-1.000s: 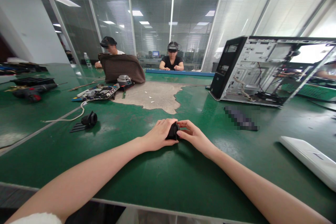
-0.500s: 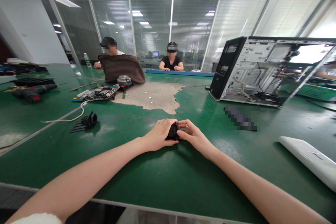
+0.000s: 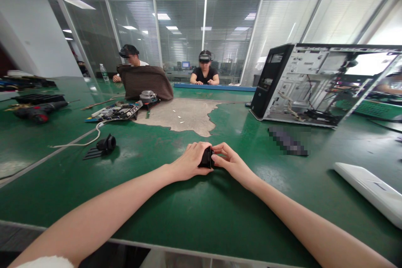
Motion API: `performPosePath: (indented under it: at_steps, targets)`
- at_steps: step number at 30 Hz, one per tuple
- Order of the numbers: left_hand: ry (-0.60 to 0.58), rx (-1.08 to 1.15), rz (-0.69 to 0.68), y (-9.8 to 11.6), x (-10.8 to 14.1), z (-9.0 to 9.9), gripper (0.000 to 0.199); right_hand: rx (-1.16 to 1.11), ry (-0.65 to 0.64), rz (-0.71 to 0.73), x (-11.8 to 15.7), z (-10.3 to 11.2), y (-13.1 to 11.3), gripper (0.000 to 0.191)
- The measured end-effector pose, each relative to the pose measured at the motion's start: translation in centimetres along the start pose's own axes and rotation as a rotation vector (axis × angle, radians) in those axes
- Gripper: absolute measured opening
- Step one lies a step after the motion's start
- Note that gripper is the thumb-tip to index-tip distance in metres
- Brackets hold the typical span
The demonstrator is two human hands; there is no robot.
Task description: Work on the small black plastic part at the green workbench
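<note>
Between my two hands, low over the green table point(image 3: 188, 213), is a small black plastic part point(image 3: 206, 158). My left hand point(image 3: 188, 161) wraps round it from the left, thumb below and fingers over the top. From the right, the thumb and fingertips of my right hand point(image 3: 230, 163) pinch its edge. Most of the part is covered by my fingers, so its exact kind cannot be made out. To the left lies a black part with a round head and flat prongs point(image 3: 106, 144).
An opened computer case point(image 3: 307, 86) stands at the right, with a white slab-like device point(image 3: 370, 188) nearer me. A circuit board point(image 3: 116, 112), a white cable point(image 3: 97, 132) and a power drill point(image 3: 40, 111) lie left. Two people point(image 3: 204, 73) sit across the table; another is partly visible far right.
</note>
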State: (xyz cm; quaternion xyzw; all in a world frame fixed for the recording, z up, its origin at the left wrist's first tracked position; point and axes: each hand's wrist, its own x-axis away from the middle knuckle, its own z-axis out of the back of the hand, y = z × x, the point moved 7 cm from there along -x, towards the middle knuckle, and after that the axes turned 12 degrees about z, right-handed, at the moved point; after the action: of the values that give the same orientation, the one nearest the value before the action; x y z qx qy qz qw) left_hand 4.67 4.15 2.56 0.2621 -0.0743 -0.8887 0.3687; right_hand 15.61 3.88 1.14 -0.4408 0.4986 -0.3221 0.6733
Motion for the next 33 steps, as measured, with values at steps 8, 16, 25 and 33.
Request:
performPosePath:
  at_steps: [8,16,25,33]
  targets:
    - [-0.001,-0.013,0.035,-0.2,-0.1,-0.2,0.060,-0.041,-0.086,0.032,0.0,-0.3,-0.4,0.033]
    - [0.008,-0.018,0.060,-0.3,-0.3,-0.2,0.060,-0.001,-0.008,0.020,-0.1,0.1,0.1,0.029]
    - [0.022,-0.015,0.061,-0.2,-0.5,-0.2,0.065,-0.080,-0.091,0.050,0.0,-0.4,-0.6,0.032]
    - [0.017,-0.009,0.072,-0.5,-0.6,-0.3,0.058,0.034,-0.048,0.061,-0.2,-0.2,0.2,0.029]
